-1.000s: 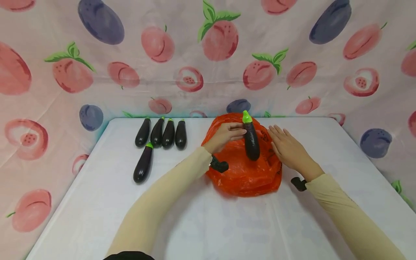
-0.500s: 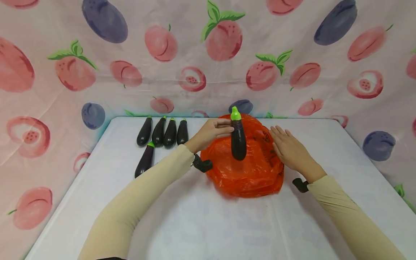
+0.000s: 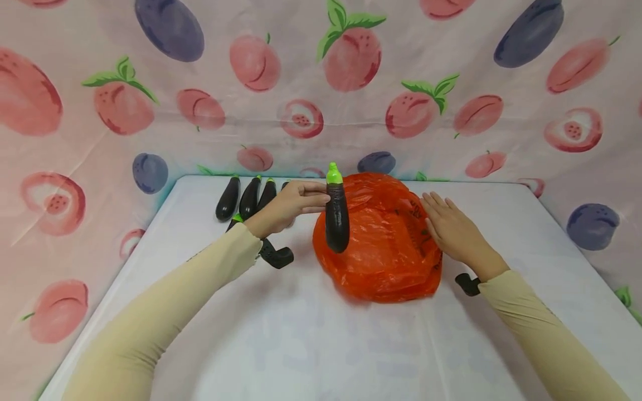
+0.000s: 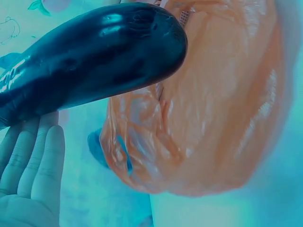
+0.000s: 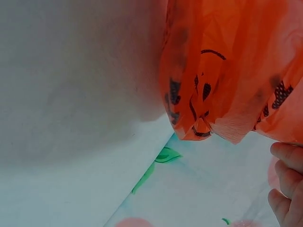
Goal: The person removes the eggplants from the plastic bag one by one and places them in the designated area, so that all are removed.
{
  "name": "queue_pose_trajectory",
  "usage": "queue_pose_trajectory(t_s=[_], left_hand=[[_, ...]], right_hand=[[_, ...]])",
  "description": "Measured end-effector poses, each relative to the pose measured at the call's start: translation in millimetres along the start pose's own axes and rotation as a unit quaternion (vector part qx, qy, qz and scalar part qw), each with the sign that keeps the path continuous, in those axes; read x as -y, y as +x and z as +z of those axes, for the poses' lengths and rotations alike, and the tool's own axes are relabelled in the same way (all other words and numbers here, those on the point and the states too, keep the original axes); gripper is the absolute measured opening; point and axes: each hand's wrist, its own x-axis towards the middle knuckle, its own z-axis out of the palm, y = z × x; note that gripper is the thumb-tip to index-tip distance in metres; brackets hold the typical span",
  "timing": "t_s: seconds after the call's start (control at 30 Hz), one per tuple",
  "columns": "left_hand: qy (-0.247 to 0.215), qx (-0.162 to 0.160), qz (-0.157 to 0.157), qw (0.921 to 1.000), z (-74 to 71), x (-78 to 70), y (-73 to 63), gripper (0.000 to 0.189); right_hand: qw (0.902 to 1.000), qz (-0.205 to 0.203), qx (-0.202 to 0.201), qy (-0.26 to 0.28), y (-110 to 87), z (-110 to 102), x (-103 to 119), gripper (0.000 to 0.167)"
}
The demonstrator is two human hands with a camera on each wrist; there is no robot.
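My left hand [image 3: 290, 206] holds a dark eggplant [image 3: 337, 220] with a bright green cap, upright in the air, fingers near its top end. In the left wrist view the eggplant [image 4: 109, 56] crosses the upper left, its rounded end towards the bag; the thumb is hidden behind it. A crumpled red plastic bag [image 3: 381, 250] with black print stands on the table, just right of the held eggplant. My right hand [image 3: 453, 234], fingers straight, lies at the bag's right side. The right wrist view shows that hand's fingertips [image 5: 289, 156] at the bag's edge.
Several more eggplants [image 3: 228, 199] lie at the table's back left, partly covered by my left hand and forearm. A white cloth covers the table [image 3: 351, 345]. Behind it hangs a fruit-patterned curtain [image 3: 210, 145].
My left hand has moved left with the eggplant, from over the bag to its left edge. The right hand stays beside the bag. The view has shifted slightly.
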Motion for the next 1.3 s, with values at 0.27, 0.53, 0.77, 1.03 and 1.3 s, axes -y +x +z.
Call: queue_pose_trajectory(t_s=[0.27, 0.53, 0.77, 1.03, 1.3], left_hand=[[0.03, -0.033, -0.046, 0.998, -22.4, 0.7, -26.6, 0.046], [0.063, -0.059, -0.089, 0.9923, -42.6, 8.4, -45.6, 0.052], [0.097, -0.065, -0.11, 0.9871, -58.8, 20.5, -54.8, 0.049], [0.112, -0.087, -0.131, 0.9812, -74.7, 35.9, -62.0, 0.046], [0.114, -0.083, -0.162, 0.9766, -85.2, 46.9, -63.5, 0.042]], right_hand=[[0.9999, 0.006, 0.011, 0.001, -0.1, -1.3, -0.1, 0.051], [1.0, 0.0, 0.004, -0.005, -0.7, 1.0, -0.9, 0.051], [1.0, -0.007, -0.003, -0.004, 0.0, 1.1, -0.7, 0.051], [1.0, -0.009, 0.003, -0.002, 1.4, 2.4, -0.7, 0.051], [0.9999, -0.013, 0.003, 0.0, 3.6, 4.5, -0.3, 0.051]])
